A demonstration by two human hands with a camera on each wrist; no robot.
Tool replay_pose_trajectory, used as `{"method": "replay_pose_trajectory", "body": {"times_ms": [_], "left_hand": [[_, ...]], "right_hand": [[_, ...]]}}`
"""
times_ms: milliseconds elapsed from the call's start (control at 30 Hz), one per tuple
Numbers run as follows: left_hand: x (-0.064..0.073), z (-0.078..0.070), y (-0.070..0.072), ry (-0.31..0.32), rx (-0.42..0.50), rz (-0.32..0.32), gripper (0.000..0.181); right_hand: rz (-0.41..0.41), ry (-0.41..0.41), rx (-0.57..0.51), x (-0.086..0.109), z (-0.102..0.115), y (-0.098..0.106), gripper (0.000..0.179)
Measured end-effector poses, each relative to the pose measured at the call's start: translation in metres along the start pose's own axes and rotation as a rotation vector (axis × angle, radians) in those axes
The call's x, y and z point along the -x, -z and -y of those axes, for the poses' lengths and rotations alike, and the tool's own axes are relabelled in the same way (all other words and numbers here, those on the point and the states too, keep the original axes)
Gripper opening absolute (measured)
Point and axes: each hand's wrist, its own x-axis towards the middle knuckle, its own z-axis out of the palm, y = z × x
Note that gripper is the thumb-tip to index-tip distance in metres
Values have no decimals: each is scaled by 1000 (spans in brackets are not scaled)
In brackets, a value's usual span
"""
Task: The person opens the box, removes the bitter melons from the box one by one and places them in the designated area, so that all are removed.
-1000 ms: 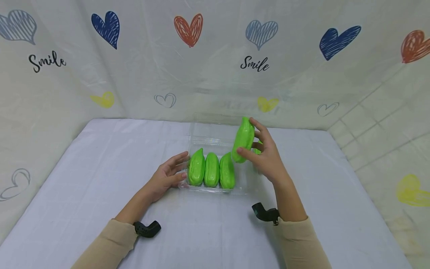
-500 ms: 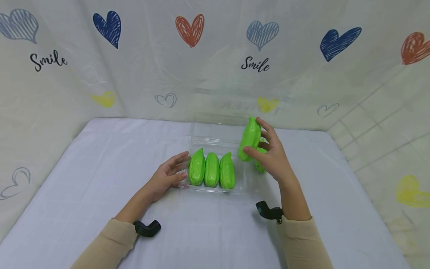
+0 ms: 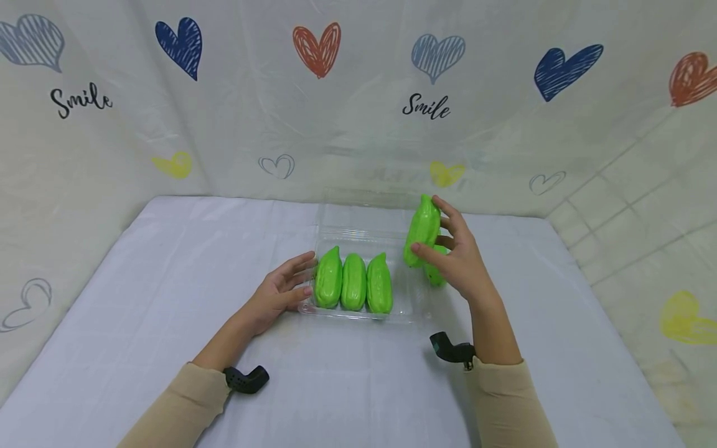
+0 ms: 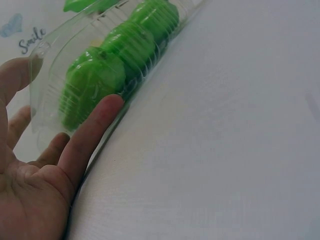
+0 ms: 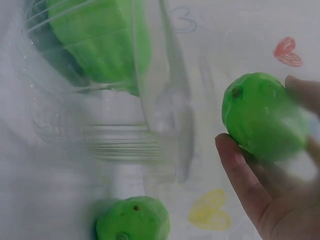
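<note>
A clear plastic clamshell box [image 3: 404, 295] lies with its lid raised at the back. Three bright green, ribbed, gourd-shaped toy vegetables sit side by side in its left and middle part: a left one [image 3: 328, 278], a middle one [image 3: 353, 284] and a right one [image 3: 379, 286]. My left hand [image 3: 280, 291] rests against the box's left side, fingers extended and thumb [image 4: 97, 127] on the wall. Above the box's right side, my right hand [image 3: 462, 261] holds a matching green gourd [image 3: 422, 231] upright between thumb and fingertips. Another green gourd [image 5: 134, 221] lies beside the box, partly hidden behind that hand in the head view.
A white cloth covers the table [image 3: 347, 386]. Behind it hangs a pale curtain [image 3: 370, 130] with printed hearts. Black wrist cameras sit on the left wrist [image 3: 246, 380] and right wrist [image 3: 452, 350].
My right hand has shifted right with the gourd, away from the three in the box. More of the gourd behind it now shows. My left hand has stayed in place.
</note>
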Motion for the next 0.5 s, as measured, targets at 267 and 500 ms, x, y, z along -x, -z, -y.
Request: {"method": "replay_pose_trajectory", "body": {"times_ms": [267, 500], "left_hand": [[-1, 1, 1, 6, -11, -8, 71], [0, 0, 0, 8, -13, -6, 71]], "right_hand": [[-24, 3, 16, 0, -1, 6, 88], [-57, -18, 7, 1, -4, 13, 88]]}}
